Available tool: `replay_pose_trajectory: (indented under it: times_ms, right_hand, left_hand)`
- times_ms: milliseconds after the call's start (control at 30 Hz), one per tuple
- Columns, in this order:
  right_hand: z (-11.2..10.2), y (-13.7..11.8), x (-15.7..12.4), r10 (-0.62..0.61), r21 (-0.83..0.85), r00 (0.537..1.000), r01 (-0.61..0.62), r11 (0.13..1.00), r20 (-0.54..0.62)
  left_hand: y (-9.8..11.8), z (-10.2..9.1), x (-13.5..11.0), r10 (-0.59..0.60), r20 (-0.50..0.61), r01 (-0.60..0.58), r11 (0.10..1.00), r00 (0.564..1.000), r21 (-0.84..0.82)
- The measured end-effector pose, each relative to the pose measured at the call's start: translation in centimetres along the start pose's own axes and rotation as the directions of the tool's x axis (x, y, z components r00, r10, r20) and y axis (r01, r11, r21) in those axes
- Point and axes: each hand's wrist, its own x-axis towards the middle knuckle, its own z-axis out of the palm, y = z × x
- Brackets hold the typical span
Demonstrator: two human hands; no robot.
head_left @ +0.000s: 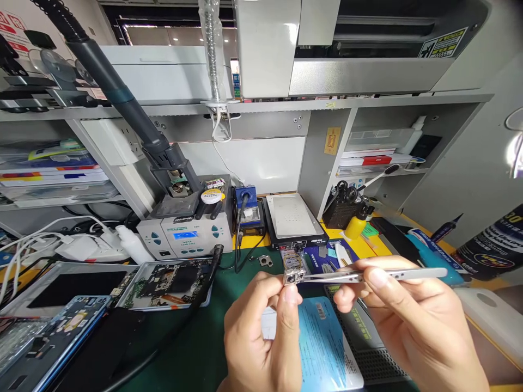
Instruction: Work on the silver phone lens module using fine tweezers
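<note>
My left hand (261, 332) pinches a small metal camera module (293, 267) between thumb and forefinger, held up above the green mat. My right hand (412, 326) grips silver tweezers (368, 275) that lie almost level, their tips touching the module's lower edge. Both hands hover over a light blue card (322, 348) lying on the mat.
An opened phone with its board exposed (167, 286) and a blue phone back (53, 337) lie at left. A hot-air station (183, 234), a blue solder stand (247, 209) and a heating plate (292, 220) stand behind. A black tool holder (347, 207) and yellow bottle (354, 226) sit at right.
</note>
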Motion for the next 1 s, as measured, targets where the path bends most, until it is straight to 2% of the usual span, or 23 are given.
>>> replay_pose_trajectory:
  times_ms: [300, 800, 1000]
  right_hand:
    - [-0.9, -0.1, -0.4, 0.058, 0.104, 0.992, -0.070, 0.992, 0.108]
    - [-1.7, 0.3, -0.4, 0.001, 0.036, 0.980, -0.008, 0.999, 0.200]
    - [-1.6, 0.2, -0.1, 0.027, 0.096, 0.983, -0.045, 0.994, 0.181]
  left_hand:
    - [0.1, 0.1, -0.1, -0.024, 0.002, 0.024, 1.000, 1.000, 0.005]
    - [0.6, 0.3, 0.0, -0.109, -0.012, 0.109, 0.994, 0.994, -0.014]
    - [0.7, 0.3, 0.0, -0.114, -0.015, 0.114, 0.993, 0.993, -0.028]
